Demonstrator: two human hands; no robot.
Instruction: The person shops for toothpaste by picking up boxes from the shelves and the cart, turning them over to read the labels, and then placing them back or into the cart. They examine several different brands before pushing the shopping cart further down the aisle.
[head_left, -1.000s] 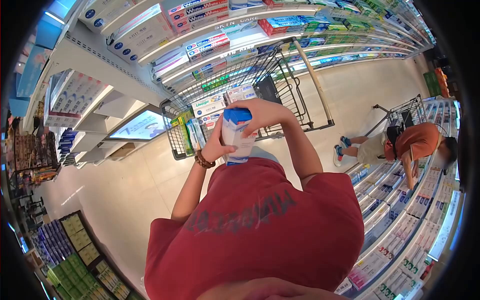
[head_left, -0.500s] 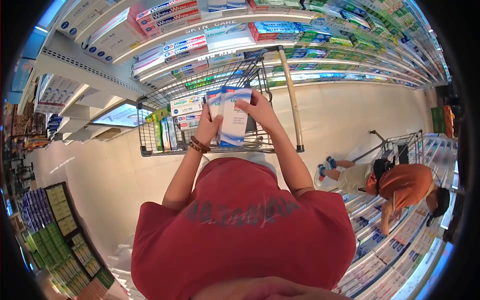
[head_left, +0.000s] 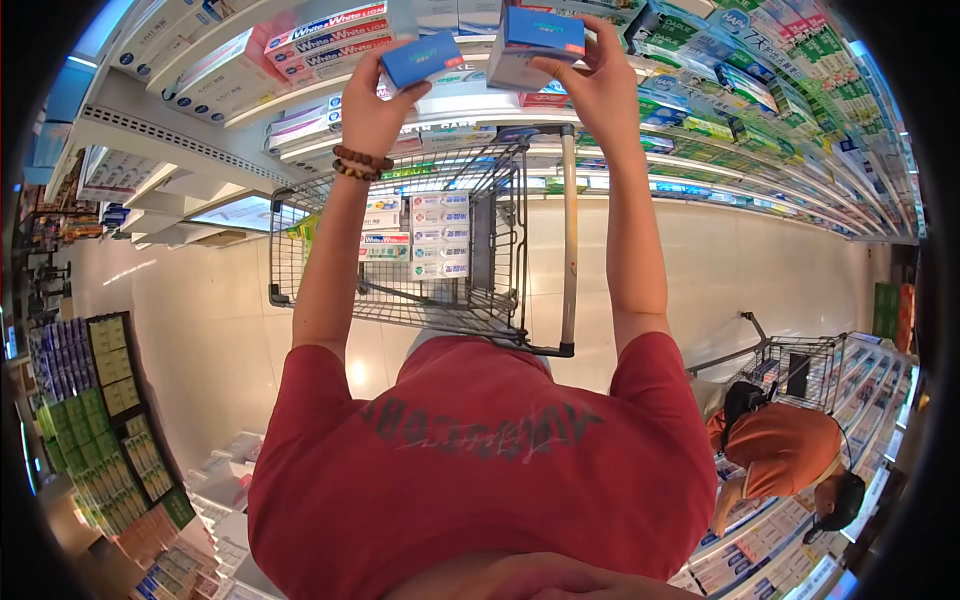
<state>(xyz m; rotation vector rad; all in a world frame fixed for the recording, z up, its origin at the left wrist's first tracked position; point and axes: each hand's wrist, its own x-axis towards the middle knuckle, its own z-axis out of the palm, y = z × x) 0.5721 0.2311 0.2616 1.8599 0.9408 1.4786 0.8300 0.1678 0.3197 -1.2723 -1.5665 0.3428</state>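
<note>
At the upper shelf [head_left: 300, 97], my left hand [head_left: 385, 100] grips a small blue-and-white box [head_left: 420, 61], thumb on one side and fingers on the other. To its right, my right hand [head_left: 603, 88] is closed on a thicker blue-topped box [head_left: 544, 32] with pale sides, its thumb across the front. Both arms reach out over the shopping cart [head_left: 490, 250]. Inside the cart lie White & White toothpaste boxes [head_left: 385, 246] and a stack of white cartons [head_left: 440, 237] with dark lettering.
Shelves of green toothpaste boxes [head_left: 740, 90] run off to the right. A person in an orange top [head_left: 785, 450] bends at the lower right beside another cart [head_left: 800, 365]. Stacked green and purple boxes [head_left: 75, 430] stand at the left. Pale floor [head_left: 225, 330] lies between.
Both hands have risen from over the cart to the upper shelf and moved apart, each now with a blue box. The cart's contents show more. The person in orange appears lower in view.
</note>
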